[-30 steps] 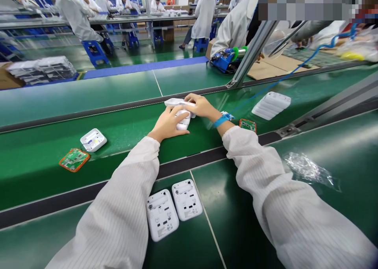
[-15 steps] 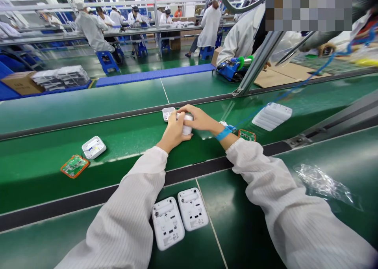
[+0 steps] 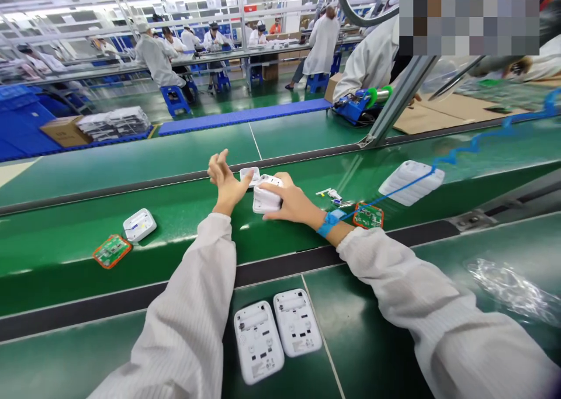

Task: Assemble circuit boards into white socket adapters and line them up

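1. Casings (image 3: 265,200), several pressed together, were over the green belt (image 3: 188,235) in our right hand (image 3: 297,204), its thumb and fingers clamped on them; we could not tell whether their undersides touched the belt.
2. Our left hand (image 3: 227,187) was spread, its fingers apart, and held nothing that we could see. With one hand bearing the group, an uneven squeeze could have let a casing slip out.
3. Just beyond lay a small shell (image 3: 251,172), close to our left thumb; we could not tell whether they touched. A careless sweep could have knocked it away.
4. From our strap (image 3: 331,222), the blue cord (image 3: 474,146) crossed our view of the board (image 3: 369,217) and the pile (image 3: 412,181). A sharp pull might have snagged either or toppled the pile.
5. Loose parts (image 3: 335,196) lay near our right wrist, where a low swing might have scattered them.
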Tool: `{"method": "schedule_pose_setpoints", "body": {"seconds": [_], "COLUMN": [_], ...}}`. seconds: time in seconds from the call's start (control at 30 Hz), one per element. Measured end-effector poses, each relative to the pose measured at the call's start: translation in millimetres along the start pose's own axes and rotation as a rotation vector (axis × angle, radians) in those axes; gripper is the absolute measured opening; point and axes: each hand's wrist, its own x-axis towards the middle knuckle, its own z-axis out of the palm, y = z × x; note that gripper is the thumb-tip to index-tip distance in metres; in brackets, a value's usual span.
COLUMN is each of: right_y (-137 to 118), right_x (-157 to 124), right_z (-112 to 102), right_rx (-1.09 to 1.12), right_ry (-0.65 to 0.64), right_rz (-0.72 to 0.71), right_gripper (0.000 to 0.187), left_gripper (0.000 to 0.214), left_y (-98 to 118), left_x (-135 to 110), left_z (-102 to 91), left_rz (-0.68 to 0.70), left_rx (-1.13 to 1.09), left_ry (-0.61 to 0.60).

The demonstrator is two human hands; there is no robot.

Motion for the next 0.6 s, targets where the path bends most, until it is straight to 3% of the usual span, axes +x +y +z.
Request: {"method": "schedule_pose_setpoints", "body": {"seconds": [0.1, 0.23, 0.3, 0.33, 0.43, 0.47, 0.53, 0.6], "right_y": [-10.8, -16.0, -18.7, -19.9, -19.9, -18.5, -14.1, -8.7], "right_x": [0.9, 5.8, 10.7, 13.5, 22.0, 24.5, 28.3, 30.8], "right_z": [2.5, 1.4, 1.7, 2.1, 3.1, 3.0, 1.5, -2.6], "right_rx": [-0.061, 0.014, 0.024, 0.01, -0.081, -0.137, -0.283, -0.445], "right_ry": [-0.033, -0.083, -0.108, -0.134, -0.191, -0.204, -0.231, -0.217], "right_rz": [-0.119, -0.38, -0.4, -0.388, -0.419, -0.438, -0.466, -0.481], "right_gripper": [0.071, 0.059, 0.062, 0.062, 0.059, 0.059, 0.056, 0.047], "left_gripper": [0.076, 0.071, 0.063, 0.059, 0.059, 0.059, 0.059, 0.069], "left_y": [-1.7, -5.4, -7.0, -6.8, -2.1, -0.7, -1.5, -8.9], "left_x": [7.5, 15.6, 18.9, 20.4, 24.0, 24.8, 24.8, 22.0], "left_z": [7.6, 11.8, 9.5, 7.6, -3.1, -9.2, -25.9, -48.1], "left_rz": [-0.045, 0.01, 0.032, 0.034, 0.066, 0.058, -0.033, -0.19], "left_rx": [0.094, 0.237, 0.333, 0.375, 0.341, 0.327, 0.294, 0.184], "left_ry": [-0.03, -0.361, -0.545, -0.573, -0.539, -0.463, -0.324, -0.324]}}
